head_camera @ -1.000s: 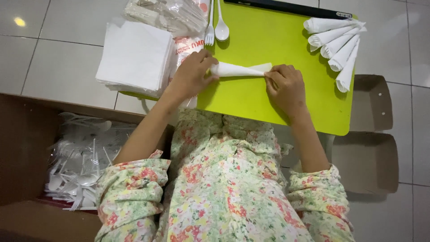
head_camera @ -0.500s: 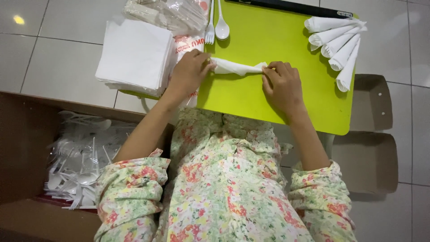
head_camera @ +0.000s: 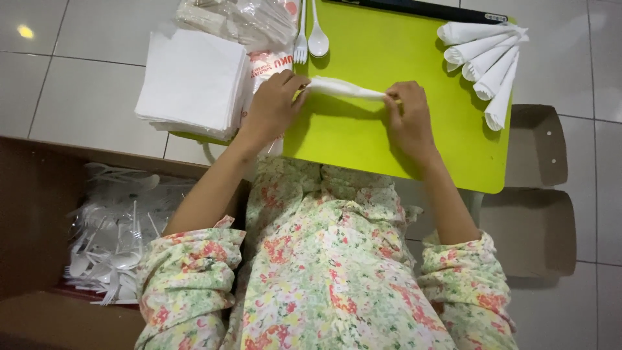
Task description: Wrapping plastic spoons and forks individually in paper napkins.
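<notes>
I see both hands on one rolled paper napkin (head_camera: 343, 88), a soft white tube lying crosswise on the smooth lime-green worktop (head_camera: 363, 139). My left hand (head_camera: 272, 107) has its fingers closed on the roll's left end, thumb and fingertips pinching the paper. My right hand (head_camera: 407, 116) presses and grips the right end, fingers curled over it. The roll spans the gap between the two hands and looks slightly creased, thicker toward the left.

Just beyond the left hand lie a white plastic fork (head_camera: 300, 39) and a white plastic spoon (head_camera: 317, 35), side by side, glossy and hard. Left of that hand sits a square stack of flat white napkins (head_camera: 191, 84), matte and soft-edged, overhanging the worktop's edge. Beyond the stack is a crinkled clear plastic bag (head_camera: 240, 19); I cannot tell what it holds.

Beyond and to the right of the right hand, five finished rolls (head_camera: 486, 58) fan out as tapered white cones, touching one another. Right of them, off the worktop, stands an open brown cardboard box (head_camera: 534, 194). Near my left elbow a second brown box (head_camera: 39, 214) holds a heap of loose white plastic cutlery (head_camera: 113, 240). The floor is pale glossy tile (head_camera: 91, 91). My sleeves are a floral print fabric.
</notes>
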